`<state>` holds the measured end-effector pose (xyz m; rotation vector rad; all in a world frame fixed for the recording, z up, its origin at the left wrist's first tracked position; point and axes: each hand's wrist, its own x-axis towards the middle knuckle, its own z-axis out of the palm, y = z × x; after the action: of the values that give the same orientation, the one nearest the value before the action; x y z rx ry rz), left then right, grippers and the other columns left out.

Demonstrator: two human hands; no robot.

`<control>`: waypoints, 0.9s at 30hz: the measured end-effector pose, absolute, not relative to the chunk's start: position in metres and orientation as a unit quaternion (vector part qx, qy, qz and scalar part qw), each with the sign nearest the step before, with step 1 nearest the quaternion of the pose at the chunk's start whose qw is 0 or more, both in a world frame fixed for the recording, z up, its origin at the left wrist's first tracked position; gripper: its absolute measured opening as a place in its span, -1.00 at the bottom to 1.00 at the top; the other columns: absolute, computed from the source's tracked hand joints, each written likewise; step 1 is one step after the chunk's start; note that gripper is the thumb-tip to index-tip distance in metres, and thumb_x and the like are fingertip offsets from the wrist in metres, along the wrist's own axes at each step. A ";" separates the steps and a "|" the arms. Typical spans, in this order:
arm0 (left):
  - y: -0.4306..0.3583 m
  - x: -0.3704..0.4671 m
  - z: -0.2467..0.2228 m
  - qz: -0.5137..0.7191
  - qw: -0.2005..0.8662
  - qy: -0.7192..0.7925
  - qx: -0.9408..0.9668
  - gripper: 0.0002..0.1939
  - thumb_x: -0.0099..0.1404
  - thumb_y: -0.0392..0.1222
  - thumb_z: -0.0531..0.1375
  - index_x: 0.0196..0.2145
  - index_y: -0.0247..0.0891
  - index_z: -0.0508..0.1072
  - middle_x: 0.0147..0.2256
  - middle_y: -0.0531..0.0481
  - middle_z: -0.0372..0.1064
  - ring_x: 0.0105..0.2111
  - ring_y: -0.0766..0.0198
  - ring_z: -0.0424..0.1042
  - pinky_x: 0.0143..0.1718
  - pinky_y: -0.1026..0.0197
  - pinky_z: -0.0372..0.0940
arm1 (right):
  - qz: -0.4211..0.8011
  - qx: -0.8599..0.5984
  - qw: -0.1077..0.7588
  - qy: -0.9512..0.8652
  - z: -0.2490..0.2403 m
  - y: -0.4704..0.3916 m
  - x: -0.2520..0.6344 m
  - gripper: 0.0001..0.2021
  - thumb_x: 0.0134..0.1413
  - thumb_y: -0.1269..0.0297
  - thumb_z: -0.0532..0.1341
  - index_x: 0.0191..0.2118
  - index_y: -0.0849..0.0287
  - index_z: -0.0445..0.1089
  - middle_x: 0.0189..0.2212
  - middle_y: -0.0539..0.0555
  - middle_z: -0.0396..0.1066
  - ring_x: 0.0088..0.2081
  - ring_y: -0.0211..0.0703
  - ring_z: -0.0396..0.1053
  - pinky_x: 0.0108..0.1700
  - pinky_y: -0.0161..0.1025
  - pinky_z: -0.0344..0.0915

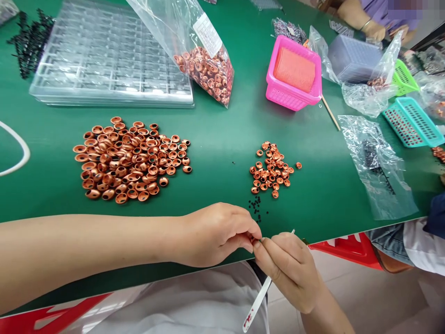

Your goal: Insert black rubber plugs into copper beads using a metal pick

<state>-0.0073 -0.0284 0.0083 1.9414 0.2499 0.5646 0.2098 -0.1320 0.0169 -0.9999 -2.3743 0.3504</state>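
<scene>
My left hand [220, 236] is closed, its thumb and fingertips pinching a small copper-coloured piece [255, 240] that is mostly hidden. Against those fingertips press the fingers of my right hand [294, 269], also closed. A slim white stick-like tool [259, 301], red-stained at its lower end, runs through my right hand; its kind is not clear. Just beyond my hands lie tiny black bits [255, 204] and a small pile of copper-coloured cups with holes [273, 171]. Larger cups of the same colour form a big pile [121, 160] to the left.
Stacked clear plastic trays [114, 55] and a bag of copper-coloured cups [208, 74] stand at the back. A pink basket [294, 99] holds a red-orange block. Rightward are a plastic bag [378, 171], a turquoise basket [412, 123] and another person's arm [354, 18].
</scene>
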 end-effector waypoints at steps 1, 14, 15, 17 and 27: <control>-0.029 -0.008 0.009 0.234 0.526 0.105 0.811 -0.89 0.40 -0.41 0.12 -0.19 -0.36 0.45 -0.35 -0.07 0.48 -0.36 0.29 0.44 -0.29 0.34 0.34 | 0.130 -0.370 0.266 -0.881 0.018 -0.131 0.210 -0.57 0.25 0.53 -0.02 0.17 0.32 0.32 -0.17 0.20 0.51 -0.25 -0.14 0.42 -0.32 -0.18 0.33; -0.027 -0.007 0.009 0.246 0.520 0.120 0.809 -0.88 0.41 -0.38 0.10 -0.21 -0.28 0.43 -0.36 -0.03 0.49 -0.37 0.30 0.45 -0.30 0.34 0.34 | 0.145 -0.383 0.264 -0.873 0.019 -0.124 0.205 -0.61 0.25 0.53 -0.03 0.12 0.25 0.32 -0.31 0.11 0.49 -0.34 -0.16 0.37 -0.37 -0.17 0.32; -0.026 -0.007 0.009 0.243 0.519 0.120 0.811 -0.88 0.41 -0.38 0.10 -0.21 -0.28 0.43 -0.36 -0.04 0.49 -0.36 0.30 0.45 -0.31 0.34 0.34 | 0.154 -0.392 0.265 -0.867 0.019 -0.124 0.204 -0.62 0.26 0.52 -0.04 0.10 0.23 0.33 -0.34 0.09 0.47 -0.37 -0.18 0.35 -0.38 -0.19 0.31; -0.026 -0.007 0.009 0.237 0.516 0.117 0.815 -0.88 0.40 -0.38 0.11 -0.21 -0.30 0.44 -0.36 -0.05 0.48 -0.36 0.30 0.45 -0.30 0.34 0.33 | 0.170 -0.401 0.265 -0.860 0.018 -0.124 0.203 -0.67 0.29 0.50 -0.05 0.04 0.21 0.35 -0.40 0.06 0.43 -0.41 -0.21 0.29 -0.41 -0.21 0.28; -0.017 -0.002 0.009 0.176 0.589 0.184 0.767 -0.92 0.34 -0.34 0.20 -0.23 -0.30 0.50 -0.32 0.01 0.51 -0.34 0.35 0.45 -0.28 0.37 0.31 | 0.147 -0.441 0.346 -0.815 0.008 -0.119 0.203 -0.78 0.19 0.56 0.23 -0.09 0.18 0.40 -0.34 0.05 0.46 -0.35 -0.25 0.31 -0.32 -0.25 0.33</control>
<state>-0.0024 -0.0168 0.0091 1.7866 0.4278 0.4089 0.2031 -0.1194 0.0084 -1.1446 -2.1161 0.3811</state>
